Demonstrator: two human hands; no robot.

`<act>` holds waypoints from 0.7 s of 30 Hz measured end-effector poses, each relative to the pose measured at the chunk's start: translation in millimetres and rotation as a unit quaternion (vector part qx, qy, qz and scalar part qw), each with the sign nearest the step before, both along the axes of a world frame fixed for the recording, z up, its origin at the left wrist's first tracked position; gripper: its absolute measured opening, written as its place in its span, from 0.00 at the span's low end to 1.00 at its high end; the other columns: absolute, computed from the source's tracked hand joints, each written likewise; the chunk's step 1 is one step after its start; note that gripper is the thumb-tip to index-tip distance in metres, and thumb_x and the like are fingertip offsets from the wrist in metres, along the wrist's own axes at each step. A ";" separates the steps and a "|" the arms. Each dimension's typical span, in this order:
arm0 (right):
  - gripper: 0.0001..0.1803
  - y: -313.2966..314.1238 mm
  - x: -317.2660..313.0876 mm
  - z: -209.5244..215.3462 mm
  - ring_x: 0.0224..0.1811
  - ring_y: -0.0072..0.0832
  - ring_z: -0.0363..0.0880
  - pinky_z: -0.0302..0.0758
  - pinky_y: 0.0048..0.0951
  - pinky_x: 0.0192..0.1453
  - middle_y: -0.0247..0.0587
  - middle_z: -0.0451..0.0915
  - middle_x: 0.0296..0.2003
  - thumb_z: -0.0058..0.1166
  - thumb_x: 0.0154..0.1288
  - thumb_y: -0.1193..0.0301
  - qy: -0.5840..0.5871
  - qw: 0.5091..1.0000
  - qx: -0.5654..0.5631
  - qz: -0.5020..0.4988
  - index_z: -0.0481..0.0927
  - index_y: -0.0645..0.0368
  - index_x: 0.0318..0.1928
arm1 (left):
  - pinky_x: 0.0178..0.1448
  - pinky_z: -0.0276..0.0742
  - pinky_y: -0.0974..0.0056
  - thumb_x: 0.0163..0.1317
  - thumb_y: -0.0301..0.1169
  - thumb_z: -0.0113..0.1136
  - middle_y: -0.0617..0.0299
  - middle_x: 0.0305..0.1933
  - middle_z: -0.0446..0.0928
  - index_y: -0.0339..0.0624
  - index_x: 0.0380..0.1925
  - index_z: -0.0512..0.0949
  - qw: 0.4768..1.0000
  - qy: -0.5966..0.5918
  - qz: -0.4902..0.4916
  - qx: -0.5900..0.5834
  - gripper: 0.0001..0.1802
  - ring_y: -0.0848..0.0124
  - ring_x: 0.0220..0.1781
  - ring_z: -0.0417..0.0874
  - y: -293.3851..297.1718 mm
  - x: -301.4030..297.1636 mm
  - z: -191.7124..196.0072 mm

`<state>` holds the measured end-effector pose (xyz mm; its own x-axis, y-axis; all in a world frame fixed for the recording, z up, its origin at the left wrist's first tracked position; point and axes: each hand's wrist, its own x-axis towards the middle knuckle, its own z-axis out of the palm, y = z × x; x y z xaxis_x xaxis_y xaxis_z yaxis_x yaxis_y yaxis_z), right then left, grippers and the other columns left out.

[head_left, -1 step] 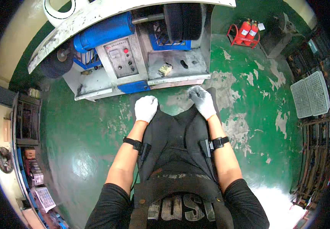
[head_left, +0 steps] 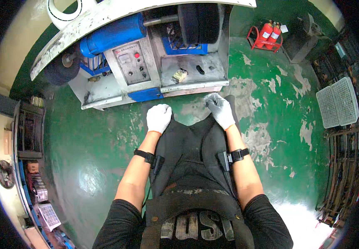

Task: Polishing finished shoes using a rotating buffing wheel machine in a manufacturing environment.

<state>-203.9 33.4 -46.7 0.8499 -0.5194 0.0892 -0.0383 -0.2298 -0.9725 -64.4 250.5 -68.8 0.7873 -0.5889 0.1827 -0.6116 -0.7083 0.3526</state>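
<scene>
Black rubbery sheet (head_left: 192, 145) hung in front of the person's body, stretched between both gloved hands and reaching down toward the apron at 6 o'clock. The left hand (head_left: 158, 118), in a white glove, was curled over the sheet's upper left corner, fingers closed on the edge. The right hand (head_left: 220, 109), in a greyer glove, pinched the upper right corner, fingertips bunched tightly on it. Both hands sat just short of the grey machine (head_left: 163, 70) at 12 o'clock, near its front ledge.

My judgement: the sheet could slip from the right hand's narrow pinch, since only a corner was held, and its slack middle could sag onto the worn green floor (head_left: 88, 166). The sheet's top edge could also snag on the machine's ledge, being so close to it.

Much was hard to read. The sheet's lower part merged with the dark apron, so its true outline was unclear. Two small objects (head_left: 190, 74) on the machine's shelf were too small to identify. The black tyre (head_left: 198, 23) at 12 o'clock was cut off by the curved white panel. Racks at 3 o'clock were lost in shadow.
</scene>
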 end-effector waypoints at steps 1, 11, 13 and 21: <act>0.07 -1.0 -0.4 -2.1 0.34 0.24 0.81 0.75 0.25 0.44 0.39 0.83 0.31 0.49 0.63 0.74 -0.007 1.000 0.012 0.007 0.80 0.60 0.37 | 0.47 0.77 0.53 0.62 0.43 0.53 0.53 0.35 0.83 0.46 0.30 0.84 1.000 0.003 0.002 -0.002 0.15 0.54 0.40 0.83 -0.2 -0.6 0.3; 0.11 -5.5 0.2 -8.5 0.35 0.26 0.82 0.76 0.25 0.45 0.40 0.84 0.32 0.45 0.59 0.78 -0.023 1.000 0.001 0.019 0.81 0.61 0.39 | 0.48 0.77 0.53 0.62 0.43 0.54 0.53 0.36 0.83 0.46 0.31 0.84 1.000 0.020 0.002 0.015 0.15 0.54 0.42 0.83 -1.8 -0.2 2.4; 0.11 -4.8 -1.3 -5.0 0.34 0.26 0.82 0.76 0.26 0.45 0.40 0.84 0.31 0.45 0.59 0.78 -0.025 0.999 -0.033 0.017 0.80 0.62 0.38 | 0.46 0.77 0.53 0.61 0.41 0.53 0.53 0.33 0.82 0.46 0.30 0.83 1.000 -0.003 -0.001 -0.001 0.14 0.54 0.39 0.83 -1.6 -0.1 -0.5; 0.11 -5.4 0.2 -9.0 0.34 0.23 0.80 0.76 0.24 0.44 0.37 0.83 0.31 0.45 0.59 0.80 -0.036 0.999 -0.014 0.023 0.81 0.61 0.38 | 0.43 0.77 0.53 0.60 0.40 0.53 0.54 0.31 0.82 0.46 0.28 0.83 1.000 -0.029 -0.001 -0.011 0.13 0.55 0.36 0.83 -0.7 -0.2 -0.6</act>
